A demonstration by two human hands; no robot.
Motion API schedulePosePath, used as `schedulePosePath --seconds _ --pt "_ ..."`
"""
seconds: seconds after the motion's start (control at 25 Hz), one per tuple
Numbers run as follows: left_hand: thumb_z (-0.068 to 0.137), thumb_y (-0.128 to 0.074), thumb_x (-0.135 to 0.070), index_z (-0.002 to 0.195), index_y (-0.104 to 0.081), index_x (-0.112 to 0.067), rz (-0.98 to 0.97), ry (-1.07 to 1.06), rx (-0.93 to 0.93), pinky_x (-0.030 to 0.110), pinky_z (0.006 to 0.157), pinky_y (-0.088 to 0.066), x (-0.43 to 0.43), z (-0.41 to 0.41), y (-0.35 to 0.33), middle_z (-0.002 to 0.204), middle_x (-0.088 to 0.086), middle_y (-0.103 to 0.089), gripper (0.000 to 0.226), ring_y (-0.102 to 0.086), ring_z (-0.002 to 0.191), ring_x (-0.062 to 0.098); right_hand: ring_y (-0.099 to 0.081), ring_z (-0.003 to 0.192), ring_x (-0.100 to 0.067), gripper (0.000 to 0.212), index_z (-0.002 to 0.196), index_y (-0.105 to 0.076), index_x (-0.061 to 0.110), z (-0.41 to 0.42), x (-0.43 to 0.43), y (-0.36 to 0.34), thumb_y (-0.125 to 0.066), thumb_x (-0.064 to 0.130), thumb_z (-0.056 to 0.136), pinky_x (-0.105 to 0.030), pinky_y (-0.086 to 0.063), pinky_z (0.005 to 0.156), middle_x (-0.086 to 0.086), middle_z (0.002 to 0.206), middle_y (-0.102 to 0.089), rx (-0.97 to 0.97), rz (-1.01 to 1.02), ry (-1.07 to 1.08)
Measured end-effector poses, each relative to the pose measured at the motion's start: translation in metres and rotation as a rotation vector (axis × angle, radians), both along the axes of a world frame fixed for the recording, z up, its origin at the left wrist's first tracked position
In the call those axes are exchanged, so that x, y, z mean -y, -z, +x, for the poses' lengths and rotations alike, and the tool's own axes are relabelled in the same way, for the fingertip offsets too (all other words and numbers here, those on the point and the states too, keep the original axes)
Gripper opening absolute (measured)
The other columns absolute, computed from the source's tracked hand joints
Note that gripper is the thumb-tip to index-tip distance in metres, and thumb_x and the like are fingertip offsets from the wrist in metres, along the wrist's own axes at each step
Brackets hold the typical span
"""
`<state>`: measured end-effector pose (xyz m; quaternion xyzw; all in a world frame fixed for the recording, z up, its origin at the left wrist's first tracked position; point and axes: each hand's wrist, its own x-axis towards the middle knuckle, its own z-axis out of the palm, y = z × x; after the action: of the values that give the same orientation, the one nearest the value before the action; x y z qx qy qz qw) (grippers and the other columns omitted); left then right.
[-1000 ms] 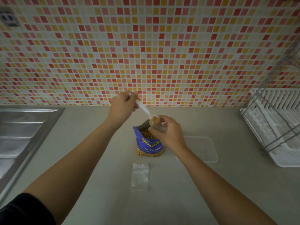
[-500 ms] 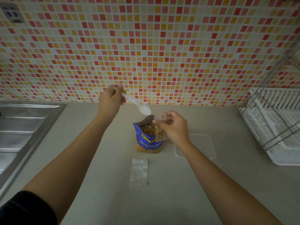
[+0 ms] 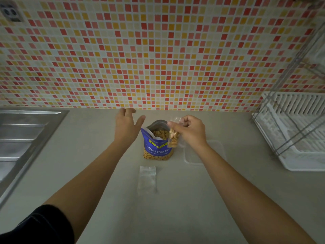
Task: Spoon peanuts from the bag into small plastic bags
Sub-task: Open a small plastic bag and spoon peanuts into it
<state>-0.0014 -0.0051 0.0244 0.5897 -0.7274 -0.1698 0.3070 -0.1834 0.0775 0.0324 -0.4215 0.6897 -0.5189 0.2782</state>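
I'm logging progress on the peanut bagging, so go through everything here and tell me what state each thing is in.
Peanut bag: open, upright, spoon inside.
Small plastic bag: partly filled, pinched at top.
Spare plastic bag: empty, flat on counter.
Left hand: open, empty.
Right hand: shut on small plastic bag.
Clear lid: flat on counter.
Dish rack: looks empty.

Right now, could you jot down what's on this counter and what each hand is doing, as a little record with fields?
Peanut bag: blue, open, upright, white spoon inside
Left hand: open, empty, beside the bag
Right hand: pinching small plastic bag partly filled with peanuts
Empty small bag: flat on counter, in front of the peanut bag
Clear lid: right of the bag
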Motion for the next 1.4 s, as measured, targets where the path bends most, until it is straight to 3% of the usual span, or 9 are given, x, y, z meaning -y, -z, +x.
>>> schedulePosePath --seconds 0.08,0.24,0.36,0.48,0.6,0.84,0.96,1.2,1.4 --pt "0.091 -0.053 -0.023 0.104 -0.061 -0.009 -0.081 0.138 -0.153 0.03 0.081 -0.051 -0.023 -0.005 -0.007 0.105 0.007 -0.061 0.021 -0.057 0.092 0.017 -0.052 0.055 -0.006 0.033 0.064 -0.053 0.021 -0.003 -0.004 0.0 -0.082 0.036 0.064 -0.012 -0.042 0.051 0.005 0.061 -0.056 0.016 -0.004 0.032" --pt "0.084 -0.065 -0.029 0.098 -0.068 -0.017 0.447 0.442 -0.444 0.024 0.081 -0.053 -0.073 -0.035 -0.002 0.093 0.0 -0.073 0.019 -0.068 0.086 0.01 -0.052 0.054 -0.006 0.033 0.062 -0.052 0.021 -0.012 -0.016 0.0 -0.082 0.036 0.063 -0.006 -0.039 0.046 0.006 0.06 -0.056 0.062 -0.038 0.093" --pt "0.08 -0.071 -0.025 0.095 -0.07 -0.016 0.544 0.433 -0.564 0.031 0.08 -0.053 -0.088 -0.061 0.015 0.088 0.006 -0.073 0.018 -0.069 0.084 0.019 -0.053 0.054 -0.004 0.034 0.064 -0.053 0.022 -0.024 -0.032 0.007 -0.082 0.039 0.063 -0.008 -0.041 0.049 0.006 0.061 -0.057 0.069 -0.008 0.1" --pt "0.083 -0.067 -0.017 0.082 -0.068 -0.018 0.584 0.427 -0.62 0.032 0.072 -0.051 -0.099 -0.084 0.031 0.08 0.013 -0.068 0.001 -0.061 0.074 0.019 -0.065 0.072 -0.012 0.033 0.082 -0.061 0.017 -0.048 -0.053 0.019 -0.075 0.044 0.07 -0.022 -0.051 0.068 0.0 0.079 -0.068 0.194 0.079 0.046" --pt "0.085 -0.063 -0.008 0.079 -0.065 -0.014 0.693 0.423 -0.692 0.036 0.079 -0.052 -0.112 -0.103 0.046 0.08 0.016 -0.065 0.008 -0.059 0.078 0.023 -0.066 0.084 -0.013 0.019 0.099 -0.063 0.014 -0.076 -0.08 0.031 -0.066 0.026 0.083 -0.027 -0.053 0.077 0.0 0.088 -0.068 0.348 0.106 -0.044" --pt "0.084 -0.062 -0.005 0.074 -0.059 -0.012 0.825 0.462 -0.643 0.02 0.063 -0.052 -0.145 -0.141 0.069 0.076 0.013 -0.061 0.013 -0.058 0.068 0.019 -0.064 0.07 -0.004 0.011 0.086 -0.063 0.021 -0.11 -0.125 0.063 -0.07 0.015 0.08 -0.017 -0.05 0.059 0.0 0.083 -0.066 0.355 0.15 0.016" --pt "0.082 -0.068 -0.014 0.075 -0.065 -0.015 0.846 0.476 -0.575 0.03 0.071 -0.049 -0.159 -0.155 0.092 0.078 0.014 -0.063 0.007 -0.056 0.069 0.021 -0.061 0.056 0.0 0.014 0.079 -0.062 0.022 -0.123 -0.141 0.083 -0.069 0.01 0.08 -0.013 -0.048 0.053 -0.003 0.076 -0.066 0.267 0.166 0.106" --pt "0.076 -0.074 -0.014 0.09 -0.062 -0.012 0.9 0.276 -0.488 0.034 0.071 -0.054 -0.192 -0.171 0.131 0.075 0.01 -0.066 0.019 -0.06 0.061 0.019 -0.064 0.082 -0.015 0.02 0.096 -0.07 0.01 -0.131 -0.159 0.14 -0.071 0.011 0.076 -0.031 -0.052 0.085 -0.009 0.092 -0.07 0.122 0.341 0.246" --pt "0.079 -0.067 -0.01 0.107 -0.051 -0.015 0.695 0.312 -0.3 0.03 0.073 -0.052 -0.203 -0.181 0.148 0.072 0.0 -0.065 0.033 -0.064 0.073 0.023 -0.064 0.076 -0.018 0.018 0.09 -0.068 0.009 -0.131 -0.159 0.159 -0.072 0.007 0.073 -0.023 -0.047 0.074 -0.008 0.083 -0.07 0.018 0.404 0.346"
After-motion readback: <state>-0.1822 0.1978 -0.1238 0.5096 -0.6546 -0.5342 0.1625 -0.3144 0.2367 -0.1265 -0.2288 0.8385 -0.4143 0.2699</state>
